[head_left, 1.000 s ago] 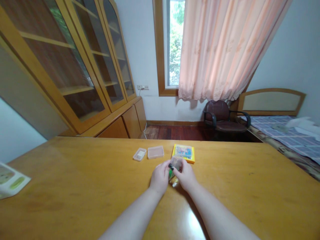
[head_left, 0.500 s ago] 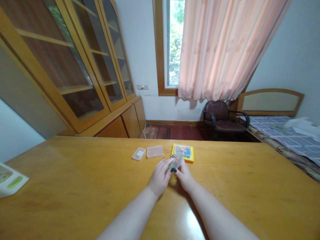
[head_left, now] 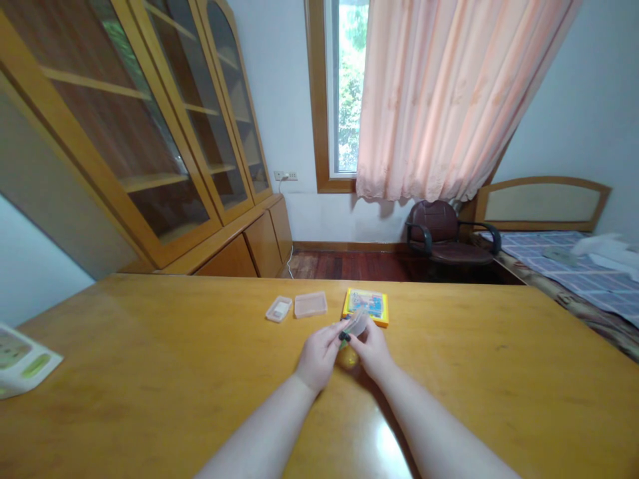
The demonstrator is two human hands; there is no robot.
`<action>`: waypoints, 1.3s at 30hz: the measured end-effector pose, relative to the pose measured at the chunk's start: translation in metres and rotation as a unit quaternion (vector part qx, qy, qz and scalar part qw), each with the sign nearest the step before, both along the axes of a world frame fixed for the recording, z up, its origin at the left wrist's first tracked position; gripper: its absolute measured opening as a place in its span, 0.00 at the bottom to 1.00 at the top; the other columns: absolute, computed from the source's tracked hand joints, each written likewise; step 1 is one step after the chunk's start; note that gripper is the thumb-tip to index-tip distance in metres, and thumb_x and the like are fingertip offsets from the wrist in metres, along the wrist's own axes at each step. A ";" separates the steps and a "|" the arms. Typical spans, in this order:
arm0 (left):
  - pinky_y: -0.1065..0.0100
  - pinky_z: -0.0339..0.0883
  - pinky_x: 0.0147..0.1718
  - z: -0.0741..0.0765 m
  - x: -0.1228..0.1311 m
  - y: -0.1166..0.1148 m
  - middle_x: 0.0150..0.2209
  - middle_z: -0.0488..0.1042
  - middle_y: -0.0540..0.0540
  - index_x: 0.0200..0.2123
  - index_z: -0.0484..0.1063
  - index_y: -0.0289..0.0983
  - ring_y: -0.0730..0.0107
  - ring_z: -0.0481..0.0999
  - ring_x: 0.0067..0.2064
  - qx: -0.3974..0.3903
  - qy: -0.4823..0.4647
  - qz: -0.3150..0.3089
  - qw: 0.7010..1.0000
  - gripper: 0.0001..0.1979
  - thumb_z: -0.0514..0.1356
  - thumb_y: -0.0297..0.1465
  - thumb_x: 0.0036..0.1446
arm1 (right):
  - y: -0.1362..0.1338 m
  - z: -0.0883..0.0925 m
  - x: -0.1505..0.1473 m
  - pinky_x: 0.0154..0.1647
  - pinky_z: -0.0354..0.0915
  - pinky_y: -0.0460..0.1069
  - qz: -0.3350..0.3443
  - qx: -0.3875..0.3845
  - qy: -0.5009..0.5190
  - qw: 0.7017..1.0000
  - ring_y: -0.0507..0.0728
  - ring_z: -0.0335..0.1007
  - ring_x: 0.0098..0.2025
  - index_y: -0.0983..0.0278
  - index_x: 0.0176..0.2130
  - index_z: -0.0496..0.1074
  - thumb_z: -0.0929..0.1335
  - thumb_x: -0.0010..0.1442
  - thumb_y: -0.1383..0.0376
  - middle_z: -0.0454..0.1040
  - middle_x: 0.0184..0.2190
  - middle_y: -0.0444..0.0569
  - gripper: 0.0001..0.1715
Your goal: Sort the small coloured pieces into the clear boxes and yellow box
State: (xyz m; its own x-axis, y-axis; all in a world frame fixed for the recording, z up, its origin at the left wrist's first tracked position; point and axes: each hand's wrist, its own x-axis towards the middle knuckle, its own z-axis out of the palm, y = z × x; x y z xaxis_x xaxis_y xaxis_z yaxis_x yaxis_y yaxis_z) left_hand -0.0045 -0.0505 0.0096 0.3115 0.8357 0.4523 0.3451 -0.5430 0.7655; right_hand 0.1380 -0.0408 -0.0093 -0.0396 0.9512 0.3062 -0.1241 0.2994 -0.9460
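Note:
My left hand (head_left: 318, 354) and my right hand (head_left: 373, 347) meet over the middle of the table, both closed on a small clear plastic piece (head_left: 357, 322) with some green at its lower edge. The thumbs, with dark nails, touch or nearly touch. Just below the fingertips a round yellowish see-through thing (head_left: 348, 357) shows; its details are too small to tell. Right behind the hands lies a flat yellow box (head_left: 367, 304) with a colourful picture. To its left are a clear shallow tray (head_left: 310, 305) and a smaller clear box (head_left: 279, 309) with something whitish in it.
The wooden table (head_left: 174, 372) spans the foreground. A white and green object (head_left: 30, 364) stands at its left edge. Beyond are a glass-door cabinet (head_left: 219, 113), a brown armchair (head_left: 439, 229), a bed (head_left: 564, 256) and a pink curtain (head_left: 439, 100).
My left fingers have drawn closer together around the clear piece, and more of the yellowish thing shows below. The view has shifted slightly.

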 end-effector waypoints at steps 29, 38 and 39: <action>0.57 0.61 0.53 -0.007 0.004 0.006 0.48 0.72 0.43 0.48 0.70 0.37 0.64 0.70 0.50 -0.093 -0.097 0.000 0.991 0.16 0.51 0.32 0.58 | -0.002 0.006 -0.006 0.45 0.66 0.57 -0.029 -0.068 0.039 0.997 0.60 0.72 0.41 0.62 0.38 0.65 0.72 0.42 0.60 0.75 0.38 0.52 0.22; 0.55 0.48 0.60 -0.005 -0.001 0.007 0.61 0.54 0.43 0.58 0.57 0.42 0.61 0.53 0.62 -0.055 0.015 -0.034 0.998 0.25 0.52 0.38 0.58 | 0.006 0.000 -0.001 0.48 0.64 0.56 0.028 -0.044 0.092 0.994 0.61 0.68 0.48 0.59 0.48 0.61 0.72 0.41 0.48 0.71 0.46 0.53 0.38; 0.56 0.48 0.60 -0.005 -0.001 0.007 0.61 0.55 0.43 0.59 0.56 0.42 0.61 0.53 0.62 -0.057 0.014 -0.042 0.997 0.25 0.52 0.38 0.58 | 0.007 -0.001 0.000 0.48 0.64 0.56 0.034 -0.039 0.087 0.995 0.61 0.68 0.47 0.59 0.47 0.62 0.72 0.41 0.48 0.71 0.46 0.52 0.37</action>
State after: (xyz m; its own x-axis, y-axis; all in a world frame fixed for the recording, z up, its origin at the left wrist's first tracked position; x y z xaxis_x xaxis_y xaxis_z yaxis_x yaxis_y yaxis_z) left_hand -0.0056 -0.0438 0.0042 0.3930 0.8521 0.3455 0.3236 -0.4799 0.8154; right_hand 0.1379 -0.0341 -0.0098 -0.0576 0.9691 0.2399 -0.3050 0.2118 -0.9285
